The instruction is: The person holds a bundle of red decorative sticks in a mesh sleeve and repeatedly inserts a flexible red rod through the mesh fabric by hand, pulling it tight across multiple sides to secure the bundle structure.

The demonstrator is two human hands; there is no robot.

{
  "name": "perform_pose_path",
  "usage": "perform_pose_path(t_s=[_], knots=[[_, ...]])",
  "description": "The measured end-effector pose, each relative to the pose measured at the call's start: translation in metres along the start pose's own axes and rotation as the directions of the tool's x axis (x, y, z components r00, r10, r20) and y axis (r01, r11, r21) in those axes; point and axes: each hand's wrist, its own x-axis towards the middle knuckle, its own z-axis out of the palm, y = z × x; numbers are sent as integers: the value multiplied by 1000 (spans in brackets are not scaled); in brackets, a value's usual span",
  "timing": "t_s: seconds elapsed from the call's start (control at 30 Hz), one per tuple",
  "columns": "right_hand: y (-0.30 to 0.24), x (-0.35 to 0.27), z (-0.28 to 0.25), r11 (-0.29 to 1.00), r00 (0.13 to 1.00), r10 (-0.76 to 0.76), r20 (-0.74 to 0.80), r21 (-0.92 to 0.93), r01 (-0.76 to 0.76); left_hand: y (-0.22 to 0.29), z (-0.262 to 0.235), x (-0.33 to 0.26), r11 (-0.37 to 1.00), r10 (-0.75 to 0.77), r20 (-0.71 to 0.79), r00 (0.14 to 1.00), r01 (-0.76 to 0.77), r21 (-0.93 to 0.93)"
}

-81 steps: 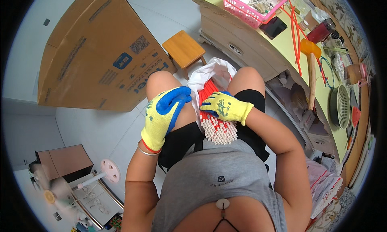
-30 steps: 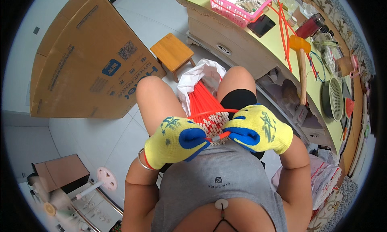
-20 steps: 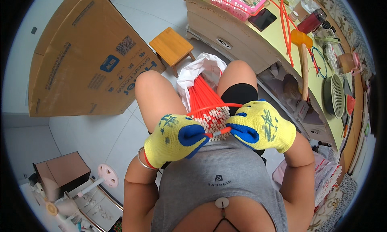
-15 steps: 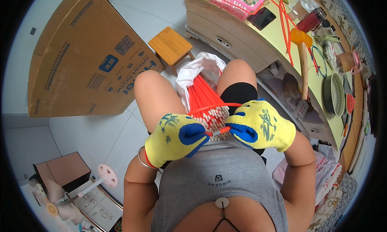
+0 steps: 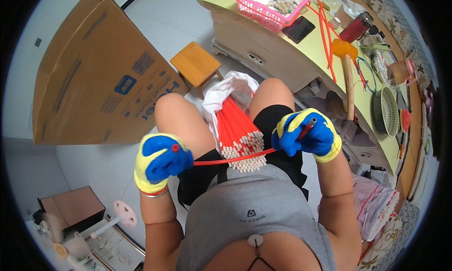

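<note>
A single red tube (image 5: 245,158) stretches across my lap between my two gloved hands. My left hand (image 5: 162,161), in a yellow and blue glove, is closed around one end; a red, hollow-looking tip pokes out of the fist. Around the other end my right hand (image 5: 308,134) is closed too, and a grey metal-looking fitting (image 5: 312,122) sticks up from it. Beneath the tube, between my thighs, lies a bundle of red tubes (image 5: 231,120) with whitish end pieces (image 5: 245,151) facing me. A white bag (image 5: 214,101) wraps their far part.
A large cardboard box (image 5: 103,73) stands at left, beside a small wooden stool (image 5: 195,63). On the green-topped cabinet (image 5: 325,68) at right are a pink basket (image 5: 263,16) of small whitish pieces, a phone (image 5: 299,29), an orange mallet (image 5: 346,49) and a green colander (image 5: 386,110).
My hands have moved apart, the left one out to the left and the right one outward. The tube's ends, close together before, are now separated, and its loop has opened into a shallow curve.
</note>
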Motion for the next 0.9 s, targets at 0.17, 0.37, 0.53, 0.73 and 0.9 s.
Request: perform_pose_path(t_s=[0.17, 0.37, 0.53, 0.73, 0.9], knots=[[11, 5, 0, 959, 979, -190, -72, 202, 201, 10, 0, 5, 991, 106, 88, 990, -98, -91], [10, -14, -10, 997, 991, 76, -113, 29, -73, 19, 7, -14, 981, -50, -117, 992, 71, 183], [-22, 20, 37, 634, 982, 54, 179, -766, 104, 18, 55, 6, 284, 187, 366, 912, -407, 868], [-16, 22, 55, 270, 984, 4, 178, -948, 170, -1, 68, 10, 223, 127, 459, 880, -476, 851], [-19, 21, 55, 212, 987, 65, 149, -968, 132, -9, 68, 11, 240, 118, 442, 889, -457, 856]])
